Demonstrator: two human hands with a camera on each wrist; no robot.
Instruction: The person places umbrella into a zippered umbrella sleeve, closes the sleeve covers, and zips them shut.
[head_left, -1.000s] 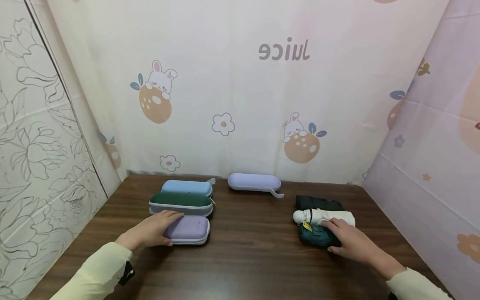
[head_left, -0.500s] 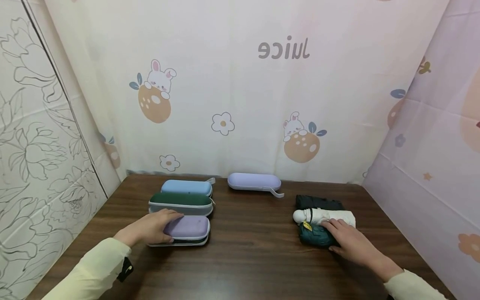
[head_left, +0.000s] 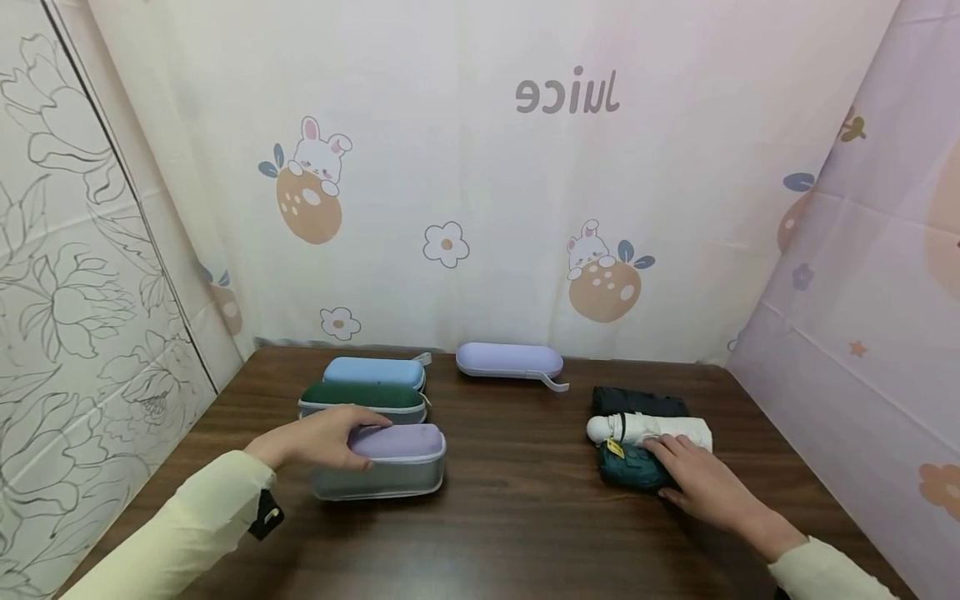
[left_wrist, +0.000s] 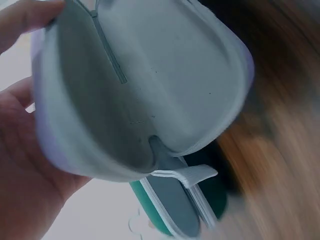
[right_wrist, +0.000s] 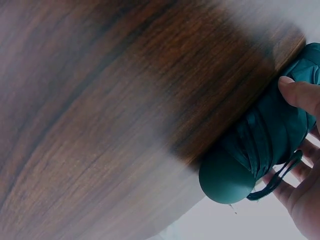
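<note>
My left hand (head_left: 322, 437) grips the lid of a lavender zip case (head_left: 401, 442) near the table's left side. In the left wrist view the case hangs unzipped and gapes apart, its grey lining (left_wrist: 175, 60) and an inner zip bare of contents where visible. On the right, my right hand (head_left: 705, 483) holds a dark teal folded umbrella (head_left: 630, 468) with a yellow tag, lying on the table. The right wrist view has the thumb on one side of the umbrella (right_wrist: 272, 130) and fingers on the other, near its round handle and wrist loop.
Behind the lavender case lie a dark green case (head_left: 367, 395) and a light blue case (head_left: 371, 372). A pale purple case (head_left: 510, 360) with a strap sits at the back. A white umbrella (head_left: 667, 429) and a black umbrella (head_left: 637, 402) lie behind the teal one.
My left hand has raised the lavender case's lid and shifted slightly right and up, so the gap shows the grey inside. The right hand stays at the teal umbrella, almost still.
</note>
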